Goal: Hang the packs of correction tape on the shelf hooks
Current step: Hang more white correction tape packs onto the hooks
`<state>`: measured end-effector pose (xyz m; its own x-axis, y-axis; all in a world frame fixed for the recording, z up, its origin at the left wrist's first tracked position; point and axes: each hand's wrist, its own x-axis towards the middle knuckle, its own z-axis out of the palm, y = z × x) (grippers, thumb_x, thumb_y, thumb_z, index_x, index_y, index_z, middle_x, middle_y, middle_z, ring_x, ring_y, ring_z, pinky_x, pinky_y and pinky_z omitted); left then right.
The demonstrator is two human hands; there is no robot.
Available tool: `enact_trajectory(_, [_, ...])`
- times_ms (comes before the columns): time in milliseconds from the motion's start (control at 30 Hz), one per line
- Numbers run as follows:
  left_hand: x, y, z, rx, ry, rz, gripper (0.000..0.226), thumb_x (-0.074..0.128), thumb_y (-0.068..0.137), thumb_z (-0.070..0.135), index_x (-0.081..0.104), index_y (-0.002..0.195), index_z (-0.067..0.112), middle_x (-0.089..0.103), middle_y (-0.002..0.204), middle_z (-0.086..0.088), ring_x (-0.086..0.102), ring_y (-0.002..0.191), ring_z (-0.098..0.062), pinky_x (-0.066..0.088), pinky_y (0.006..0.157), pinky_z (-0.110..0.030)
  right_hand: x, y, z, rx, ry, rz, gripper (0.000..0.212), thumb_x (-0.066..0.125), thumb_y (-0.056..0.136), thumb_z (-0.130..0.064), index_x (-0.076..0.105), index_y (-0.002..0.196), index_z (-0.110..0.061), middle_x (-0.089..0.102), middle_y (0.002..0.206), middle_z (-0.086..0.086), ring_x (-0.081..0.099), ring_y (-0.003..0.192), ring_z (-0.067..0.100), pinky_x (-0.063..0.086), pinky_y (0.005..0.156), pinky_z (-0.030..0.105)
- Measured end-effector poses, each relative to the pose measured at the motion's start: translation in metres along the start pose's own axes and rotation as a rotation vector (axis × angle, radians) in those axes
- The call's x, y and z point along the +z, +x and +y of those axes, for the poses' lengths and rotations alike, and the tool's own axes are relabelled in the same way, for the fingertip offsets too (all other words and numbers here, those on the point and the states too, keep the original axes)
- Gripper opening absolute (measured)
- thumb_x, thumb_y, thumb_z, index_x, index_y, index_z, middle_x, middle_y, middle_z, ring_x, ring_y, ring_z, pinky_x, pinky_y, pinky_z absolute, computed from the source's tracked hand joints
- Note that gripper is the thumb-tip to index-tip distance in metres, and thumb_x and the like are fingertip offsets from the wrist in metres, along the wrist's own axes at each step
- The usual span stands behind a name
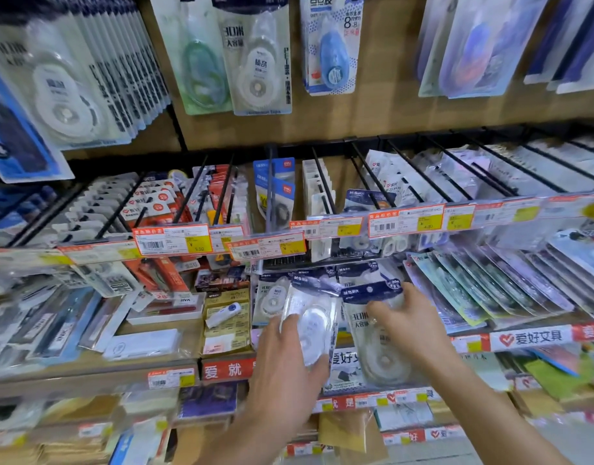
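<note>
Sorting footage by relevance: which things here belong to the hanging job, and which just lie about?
Job: left hand, clear blue-topped correction tape pack; right hand, second blue-topped pack; black wire shelf hooks.
Lying about: white-and-blue dispenser on tan box; orange-edged price labels.

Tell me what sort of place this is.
Most likely a stationery shop's display aisle. Packs of correction tape hang on black shelf hooks, barcoded price labels run in rows, and the left hand grips a clear pack while the right hand grips a navy-topped pack.
</note>
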<state>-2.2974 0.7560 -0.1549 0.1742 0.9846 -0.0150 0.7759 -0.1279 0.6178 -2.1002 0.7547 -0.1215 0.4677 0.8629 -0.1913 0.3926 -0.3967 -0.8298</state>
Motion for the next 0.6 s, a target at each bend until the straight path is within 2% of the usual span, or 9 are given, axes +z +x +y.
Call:
enact_trajectory(67, [-0.006, -0.011, 0.001, -0.003, -0.024, 0.016, 0.075, 0.06, 0.089, 0.051, 0.018, 0.149, 0.032, 0.018, 0.157, 0.009, 0.021, 0.145, -0.013, 0.03, 0.116, -0.035, -0.006, -0.007, -0.006, -0.046, 0.135, -0.065, 0.03, 0.07, 0.087, -0.02, 0.061, 0.115, -0.024, 0.069, 0.069, -0.003, 0.062, 0.063, 0.021, 0.049, 0.059, 0.038])
enact_trajectory(133, [-0.011, -0.024, 0.003, 0.002, -0.03, 0.041, 0.074, 0.061, 0.087, 0.052, 0.02, 0.146, 0.036, 0.02, 0.154, 0.012, 0.023, 0.142, -0.01, 0.033, 0.115, -0.036, -0.012, -0.013, -0.013, -0.114, 0.244, -0.113, 0.022, 0.071, 0.088, -0.018, 0.064, 0.104, -0.03, 0.073, 0.068, 0.002, 0.064, 0.063, 0.03, 0.054, 0.064, 0.048])
enact_trajectory(233, [-0.021, -0.039, 0.004, -0.019, -0.017, 0.075, 0.078, 0.065, 0.085, 0.05, 0.02, 0.147, 0.036, 0.016, 0.154, 0.016, 0.022, 0.142, -0.008, 0.029, 0.117, -0.036, -0.021, -0.016, -0.026, -0.199, 0.305, -0.087, 0.014, 0.069, 0.095, -0.032, 0.067, 0.106, -0.024, 0.066, 0.058, -0.012, 0.062, 0.055, 0.013, 0.05, 0.062, 0.039])
enact_trajectory(267, [-0.024, -0.043, 0.003, -0.04, -0.02, 0.081, 0.08, 0.067, 0.084, 0.049, 0.02, 0.147, 0.037, 0.016, 0.154, 0.017, 0.023, 0.142, -0.008, 0.031, 0.116, -0.037, -0.023, -0.018, -0.033, -0.232, 0.33, -0.099, 0.012, 0.068, 0.096, -0.032, 0.07, 0.102, -0.022, 0.07, 0.062, -0.012, 0.066, 0.059, 0.015, 0.052, 0.064, 0.041])
enact_trajectory(333, [-0.029, -0.051, -0.002, -0.033, -0.033, 0.107, 0.081, 0.068, 0.079, 0.052, 0.022, 0.145, 0.039, 0.018, 0.152, 0.017, 0.028, 0.139, -0.009, 0.038, 0.11, -0.036, -0.026, -0.023, -0.046, -0.278, 0.371, -0.154, 0.007, 0.067, 0.097, -0.03, 0.072, 0.096, -0.025, 0.079, 0.082, 0.003, 0.074, 0.078, 0.035, 0.058, 0.079, 0.056])
enact_trajectory(367, [-0.032, -0.056, -0.003, -0.004, -0.031, 0.12, 0.081, 0.068, 0.076, 0.055, 0.025, 0.144, 0.041, 0.021, 0.152, 0.015, 0.03, 0.138, -0.01, 0.038, 0.108, -0.033, -0.028, -0.025, -0.053, -0.293, 0.381, -0.177, 0.006, 0.068, 0.097, -0.028, 0.073, 0.094, -0.027, 0.079, 0.086, 0.008, 0.074, 0.083, 0.038, 0.058, 0.083, 0.058])
enact_trajectory(433, [-0.036, -0.067, -0.003, 0.042, -0.002, 0.174, 0.077, 0.068, 0.066, 0.057, 0.037, 0.136, 0.043, 0.035, 0.149, 0.008, 0.042, 0.132, -0.013, 0.043, 0.101, -0.031, -0.031, -0.028, -0.068, -0.329, 0.407, -0.193, 0.009, 0.069, 0.096, -0.02, 0.075, 0.091, -0.025, 0.08, 0.087, 0.005, 0.077, 0.083, 0.029, 0.06, 0.082, 0.049])
enact_trajectory(500, [-0.04, -0.073, -0.006, 0.058, -0.003, 0.296, 0.074, 0.067, 0.057, 0.058, 0.052, 0.126, 0.034, 0.054, 0.136, -0.001, 0.057, 0.118, -0.022, 0.049, 0.094, -0.038, -0.035, -0.029, -0.088, -0.361, 0.461, -0.205, 0.01, 0.069, 0.095, -0.015, 0.074, 0.088, -0.019, 0.08, 0.084, 0.002, 0.077, 0.078, 0.02, 0.059, 0.075, 0.038])
enact_trajectory(600, [-0.045, -0.072, -0.003, 0.066, -0.041, 0.432, 0.076, 0.068, 0.054, 0.057, 0.063, 0.119, 0.018, 0.06, 0.126, -0.01, 0.061, 0.113, -0.033, 0.053, 0.093, -0.051, -0.038, -0.027, -0.12, -0.469, 0.496, -0.191, 0.007, 0.071, 0.093, -0.015, 0.072, 0.087, -0.014, 0.075, 0.073, -0.002, 0.071, 0.067, 0.012, 0.054, 0.065, 0.025])
